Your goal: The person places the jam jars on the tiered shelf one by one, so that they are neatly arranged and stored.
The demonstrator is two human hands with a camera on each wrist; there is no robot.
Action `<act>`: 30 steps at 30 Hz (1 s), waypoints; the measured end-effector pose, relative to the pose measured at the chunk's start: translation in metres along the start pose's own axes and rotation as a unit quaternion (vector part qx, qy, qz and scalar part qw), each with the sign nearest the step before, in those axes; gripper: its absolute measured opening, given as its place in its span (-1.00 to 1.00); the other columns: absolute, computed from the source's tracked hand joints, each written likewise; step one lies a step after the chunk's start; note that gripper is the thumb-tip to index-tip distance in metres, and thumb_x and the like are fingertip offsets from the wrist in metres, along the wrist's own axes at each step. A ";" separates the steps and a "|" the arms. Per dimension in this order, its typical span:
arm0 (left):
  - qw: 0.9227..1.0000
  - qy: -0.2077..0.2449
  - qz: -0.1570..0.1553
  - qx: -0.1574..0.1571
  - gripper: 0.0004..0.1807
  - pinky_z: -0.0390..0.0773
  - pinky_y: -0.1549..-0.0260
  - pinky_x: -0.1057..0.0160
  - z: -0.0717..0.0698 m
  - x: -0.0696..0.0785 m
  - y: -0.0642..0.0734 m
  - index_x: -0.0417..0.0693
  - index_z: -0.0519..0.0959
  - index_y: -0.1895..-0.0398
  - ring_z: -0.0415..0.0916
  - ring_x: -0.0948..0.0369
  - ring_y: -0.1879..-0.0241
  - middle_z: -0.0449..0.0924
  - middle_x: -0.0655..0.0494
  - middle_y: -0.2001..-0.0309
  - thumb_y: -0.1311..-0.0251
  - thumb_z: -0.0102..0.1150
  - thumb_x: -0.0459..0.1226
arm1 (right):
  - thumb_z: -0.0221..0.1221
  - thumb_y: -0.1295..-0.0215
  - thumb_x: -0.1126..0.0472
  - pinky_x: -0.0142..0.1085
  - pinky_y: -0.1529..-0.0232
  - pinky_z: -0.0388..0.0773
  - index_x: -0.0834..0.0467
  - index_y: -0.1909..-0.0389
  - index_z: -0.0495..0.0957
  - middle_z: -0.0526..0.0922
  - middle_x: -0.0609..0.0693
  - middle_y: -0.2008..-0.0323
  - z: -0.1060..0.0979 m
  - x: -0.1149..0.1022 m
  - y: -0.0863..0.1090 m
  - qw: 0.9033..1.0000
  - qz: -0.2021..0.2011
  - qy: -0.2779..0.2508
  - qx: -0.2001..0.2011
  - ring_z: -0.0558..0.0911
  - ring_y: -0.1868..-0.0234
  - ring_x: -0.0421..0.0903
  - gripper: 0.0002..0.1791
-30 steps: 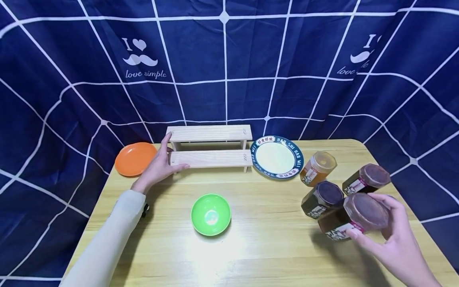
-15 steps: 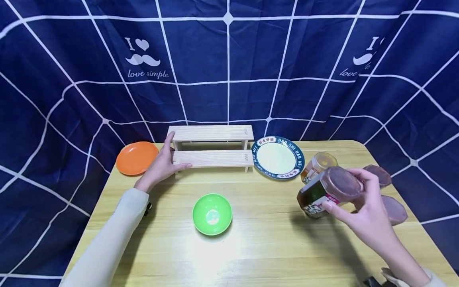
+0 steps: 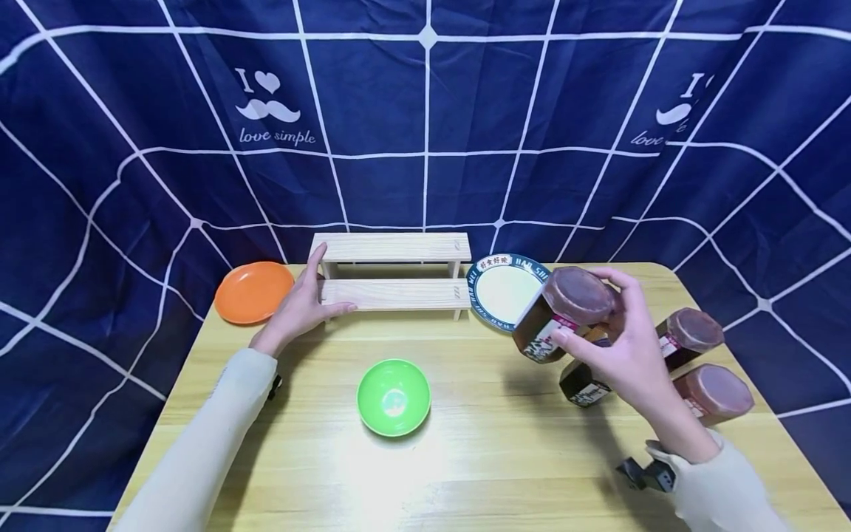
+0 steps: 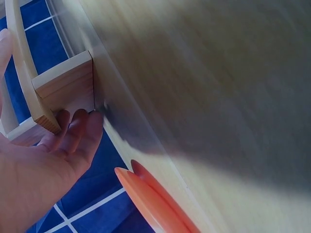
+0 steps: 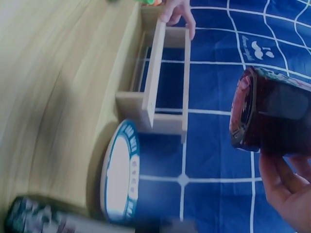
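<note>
"Head view: what is being gripped?"
"A tilted jar (image 3: 553,316) is being held by the right hand (image 3: 623,343) above the counter (image 3: 465,473)."
"And by the left hand (image 3: 295,304)?"
"The rack's (image 3: 395,294) end is being gripped."

- The held jar (image 3: 558,318) hides part of the blue-rimmed plate (image 3: 507,290).
- The right hand (image 3: 625,351) partly covers a dark jar (image 3: 585,386) (label print too small).
- Left wrist view: orange plate (image 4: 151,200) cut off below.
- Right wrist view: lower-left jar (image 5: 36,218) blurred.
</note>
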State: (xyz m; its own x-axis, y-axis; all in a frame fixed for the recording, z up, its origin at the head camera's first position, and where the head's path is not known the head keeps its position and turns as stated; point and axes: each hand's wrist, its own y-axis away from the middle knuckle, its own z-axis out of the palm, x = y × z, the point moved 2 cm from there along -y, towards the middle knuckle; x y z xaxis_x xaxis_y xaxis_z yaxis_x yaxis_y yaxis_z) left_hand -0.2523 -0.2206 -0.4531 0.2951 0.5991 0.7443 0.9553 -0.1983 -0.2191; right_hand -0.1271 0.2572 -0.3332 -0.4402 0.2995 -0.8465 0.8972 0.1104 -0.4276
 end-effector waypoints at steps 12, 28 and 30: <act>1.000 -0.011 -0.025 -0.014 0.49 0.48 -0.10 -0.32 -0.001 -0.001 0.001 0.20 -0.22 -0.82 0.54 -0.22 -0.15 0.46 -0.46 -0.31 -0.05 0.73 0.13 | 0.49 -0.14 0.59 -0.37 -0.10 0.57 0.10 -0.57 0.28 0.67 0.04 -0.21 0.053 0.016 -0.033 0.999 0.009 -0.043 0.004 0.69 -0.10 -0.07 0.00; 0.999 -0.008 -0.042 -0.022 0.48 0.47 -0.18 -0.28 -0.002 0.006 0.005 0.22 -0.26 -0.82 0.54 -0.19 -0.22 0.48 -0.43 -0.31 -0.11 0.74 -0.01 | 0.53 -0.23 0.45 -0.20 -0.18 0.61 0.20 -0.52 0.20 0.67 0.14 -0.28 0.117 0.031 -0.086 0.995 -0.010 -0.081 -0.063 0.70 -0.17 0.00 -0.07; 0.999 -0.006 -0.038 -0.017 0.48 0.48 -0.16 -0.27 -0.001 0.006 0.004 0.21 -0.24 -0.82 0.55 -0.19 -0.18 0.51 -0.42 -0.27 -0.09 0.75 -0.02 | 0.52 -0.24 0.46 -0.18 -0.17 0.61 0.19 -0.52 0.21 0.67 0.13 -0.29 0.125 0.033 -0.096 0.994 -0.018 -0.087 -0.067 0.71 -0.17 0.01 -0.08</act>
State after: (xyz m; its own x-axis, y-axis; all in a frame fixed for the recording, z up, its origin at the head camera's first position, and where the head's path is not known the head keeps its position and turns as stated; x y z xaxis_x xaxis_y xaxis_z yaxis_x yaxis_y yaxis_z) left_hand -0.2466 -0.2183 -0.4492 0.2221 0.6226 0.7504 0.9739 -0.1778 -0.1408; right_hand -0.2323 0.1378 -0.3595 -0.4604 0.1253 -0.8788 0.8724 0.2466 -0.4219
